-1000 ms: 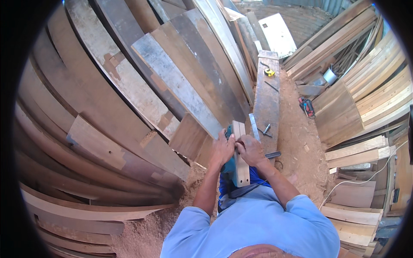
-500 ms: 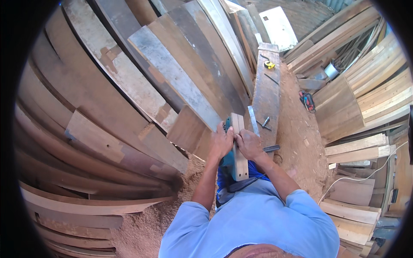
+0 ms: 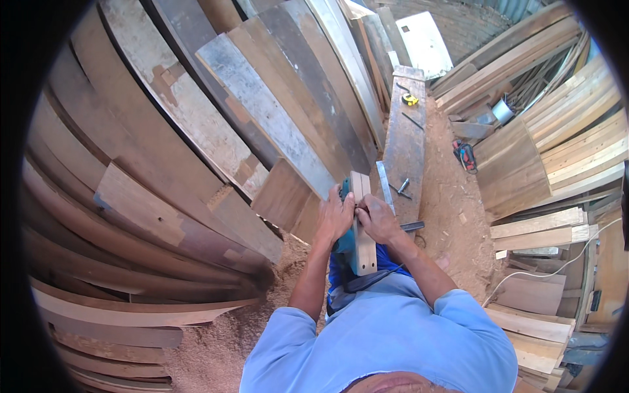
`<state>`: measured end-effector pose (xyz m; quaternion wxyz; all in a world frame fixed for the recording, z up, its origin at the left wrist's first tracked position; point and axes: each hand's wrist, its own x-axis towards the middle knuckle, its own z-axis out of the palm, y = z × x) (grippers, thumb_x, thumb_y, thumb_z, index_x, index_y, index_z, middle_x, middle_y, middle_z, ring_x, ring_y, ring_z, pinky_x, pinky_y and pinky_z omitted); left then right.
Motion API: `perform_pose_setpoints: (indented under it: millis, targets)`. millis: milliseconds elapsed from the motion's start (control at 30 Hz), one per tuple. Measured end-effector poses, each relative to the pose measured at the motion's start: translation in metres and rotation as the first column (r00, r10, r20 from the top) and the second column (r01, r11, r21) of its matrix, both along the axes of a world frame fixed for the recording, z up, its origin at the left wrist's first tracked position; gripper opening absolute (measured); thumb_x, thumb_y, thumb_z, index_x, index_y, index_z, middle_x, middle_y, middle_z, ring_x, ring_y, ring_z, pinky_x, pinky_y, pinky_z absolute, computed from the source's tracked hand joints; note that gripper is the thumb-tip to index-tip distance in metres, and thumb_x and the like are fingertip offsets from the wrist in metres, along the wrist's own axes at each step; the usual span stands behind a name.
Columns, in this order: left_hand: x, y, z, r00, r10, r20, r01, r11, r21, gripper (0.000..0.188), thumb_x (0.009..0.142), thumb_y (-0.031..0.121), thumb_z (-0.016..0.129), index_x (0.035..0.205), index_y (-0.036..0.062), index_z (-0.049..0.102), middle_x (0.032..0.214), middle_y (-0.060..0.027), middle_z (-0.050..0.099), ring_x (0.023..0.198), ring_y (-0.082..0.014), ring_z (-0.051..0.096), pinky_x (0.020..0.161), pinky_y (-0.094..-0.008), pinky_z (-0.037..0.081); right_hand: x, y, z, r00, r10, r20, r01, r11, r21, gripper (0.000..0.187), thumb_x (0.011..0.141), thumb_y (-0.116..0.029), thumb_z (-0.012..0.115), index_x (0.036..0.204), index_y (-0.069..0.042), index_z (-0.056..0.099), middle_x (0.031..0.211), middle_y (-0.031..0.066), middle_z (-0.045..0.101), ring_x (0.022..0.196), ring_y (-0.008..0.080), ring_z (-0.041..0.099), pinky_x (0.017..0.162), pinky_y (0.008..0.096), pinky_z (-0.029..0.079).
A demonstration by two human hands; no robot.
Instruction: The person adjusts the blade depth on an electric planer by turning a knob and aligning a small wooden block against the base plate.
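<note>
A teal power tool (image 3: 345,243) rests at my lap, with a long pale wooden strip (image 3: 365,252) lying along its upper side. Two dark holes mark the strip's near end. My left hand (image 3: 336,215) is closed around the far part of the tool and strip, thumb on the wood. Against the strip's right edge, my right hand (image 3: 377,217) is pinched with bent fingers; what lies between the fingertips is too small to make out. Just beyond it, a flat metal rule (image 3: 384,183) and a small T-shaped metal tool (image 3: 403,188) lie on a worn plank bench (image 3: 403,147).
A yellow tape measure (image 3: 410,99) and a thin dark rod (image 3: 413,120) lie farther along the bench. Large boards (image 3: 196,124) lean at the left. A red and black power tool (image 3: 466,156) sits on the sawdust-covered floor (image 3: 452,209). Stacked timber (image 3: 576,144) lines the right.
My view has shifted very slightly. Both hands stay at the strip, with the right fingers moving only a little.
</note>
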<state>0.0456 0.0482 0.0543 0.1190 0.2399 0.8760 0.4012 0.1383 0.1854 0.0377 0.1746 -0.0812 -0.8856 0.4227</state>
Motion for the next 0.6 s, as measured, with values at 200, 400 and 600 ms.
perform_pose_setpoints:
  millis: [200,400,600]
  targets:
    - [-0.002,0.004,-0.002,1.000,-0.013,0.024,0.012,0.999,0.037,0.062,0.105,0.043,0.050,0.145,-0.0044,0.046,0.127,-0.0367,0.064,0.117,-0.0579,0.058,0.105,-0.0575,0.043,0.001,0.003,0.001,0.999,-0.027,0.034,0.025,0.997,0.073,0.020,0.098,-0.021,0.065,0.098,-0.001,0.062,0.088,0.0263,0.070,0.087,0.0473,0.068,0.078,0.0561,0.052]
    - [-0.001,0.000,0.003,0.995,0.027,0.092,-0.026,1.000,-0.008,0.065,0.104,0.044,0.049,0.146,-0.0045,0.046,0.130,-0.0363,0.064,0.120,-0.0571,0.058,0.107,-0.0570,0.042,0.001,-0.003,0.008,0.986,-0.075,0.147,0.058,0.992,0.115,0.020,0.097,-0.021,0.066,0.096,-0.002,0.062,0.088,0.0252,0.069,0.087,0.0472,0.068,0.077,0.0553,0.052]
    - [-0.002,0.001,-0.009,1.000,0.014,0.024,-0.014,1.000,-0.004,0.067,0.105,0.049,0.047,0.148,-0.0027,0.045,0.130,-0.0366,0.063,0.121,-0.0556,0.058,0.107,-0.0570,0.044,0.001,0.001,-0.003,0.996,-0.037,0.085,0.030,0.996,0.083,0.021,0.098,-0.022,0.065,0.092,-0.002,0.062,0.088,0.0241,0.068,0.085,0.0459,0.067,0.075,0.0547,0.050]
